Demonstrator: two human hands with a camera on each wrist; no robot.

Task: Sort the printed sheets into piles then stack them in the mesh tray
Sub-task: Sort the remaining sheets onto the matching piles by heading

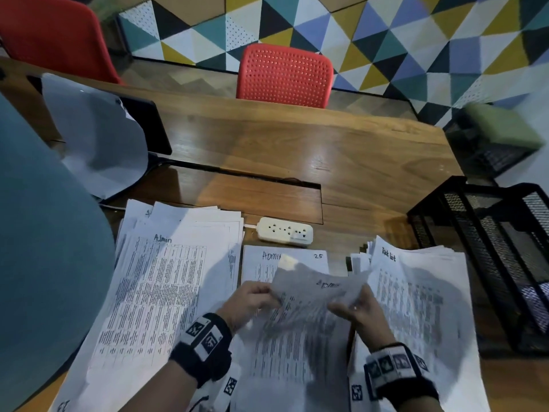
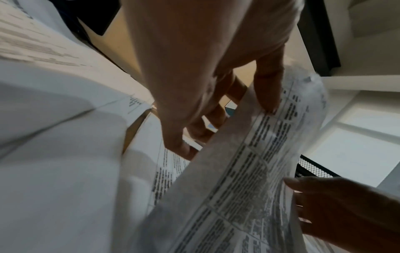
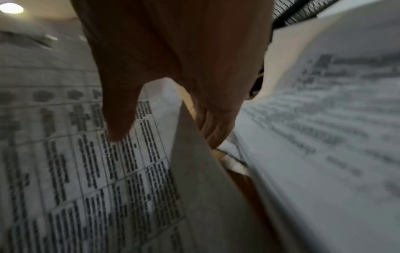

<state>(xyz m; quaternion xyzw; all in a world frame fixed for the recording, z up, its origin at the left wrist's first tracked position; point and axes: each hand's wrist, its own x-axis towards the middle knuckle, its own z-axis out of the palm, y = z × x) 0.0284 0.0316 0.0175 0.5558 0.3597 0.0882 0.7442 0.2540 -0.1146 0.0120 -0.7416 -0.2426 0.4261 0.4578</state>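
Note:
Both hands hold one printed sheet (image 1: 309, 310) headed "Admin", lifted and curled above the desk's near middle. My left hand (image 1: 271, 295) pinches its left edge; in the left wrist view the thumb (image 2: 268, 95) lies on the printed face of the sheet (image 2: 249, 171) with the fingers behind it. My right hand (image 1: 340, 307) pinches the right edge, thumb (image 3: 119, 119) on top of the sheet (image 3: 86, 171), fingers (image 3: 216, 128) under it. On the desk lie a left "Admin" pile (image 1: 166, 278), a middle "Admin" pile (image 1: 267, 258) and a right "Task list" pile (image 1: 416, 292). The black mesh tray (image 1: 490, 233) stands at the right.
A white power strip (image 1: 285, 231) lies just behind the middle pile. A dark device half covered by a loose white paper (image 1: 98, 138) sits at the far left. A red chair (image 1: 285, 75) stands across the wooden desk (image 1: 326, 150). A large teal rounded shape (image 1: 44, 248) fills the left edge.

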